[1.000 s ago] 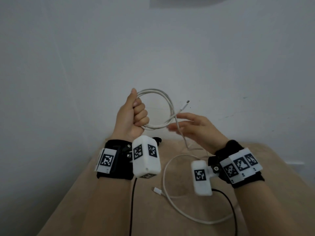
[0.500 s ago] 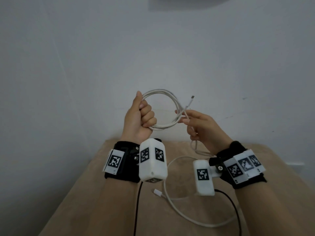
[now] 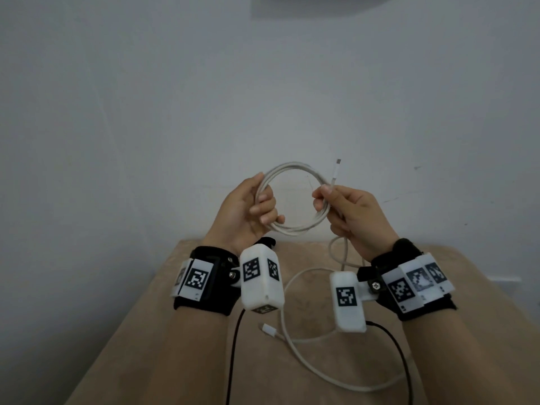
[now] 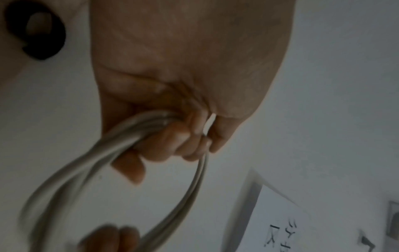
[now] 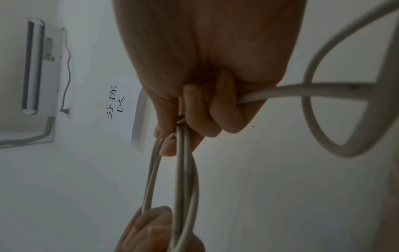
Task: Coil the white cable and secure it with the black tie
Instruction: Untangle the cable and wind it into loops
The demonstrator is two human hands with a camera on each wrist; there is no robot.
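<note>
The white cable (image 3: 295, 165) is wound into a ring of several turns, held up in front of the wall. My left hand (image 3: 248, 209) grips the ring's left side, fingers curled round the strands (image 4: 129, 136). My right hand (image 3: 349, 213) pinches the right side (image 5: 183, 162), where one plug end (image 3: 337, 172) sticks upward. The cable's loose remainder (image 3: 295, 343) drops from the right hand and curves over the beige table (image 3: 163, 340), ending in the other plug (image 3: 267, 328). The black tie (image 4: 45, 44) lies on the table behind my left wrist, partly hidden (image 3: 269, 242).
A pale wall stands close behind the table's far edge. It carries a paper sign (image 5: 123, 102) and a white wall unit (image 5: 35, 68) higher up. Black camera leads (image 3: 233, 346) hang from both wrists across the table.
My right hand has moved up from below the ring and now pinches its right side. The free plug end has swung from sideways to upright. Both hands sit a little higher.
</note>
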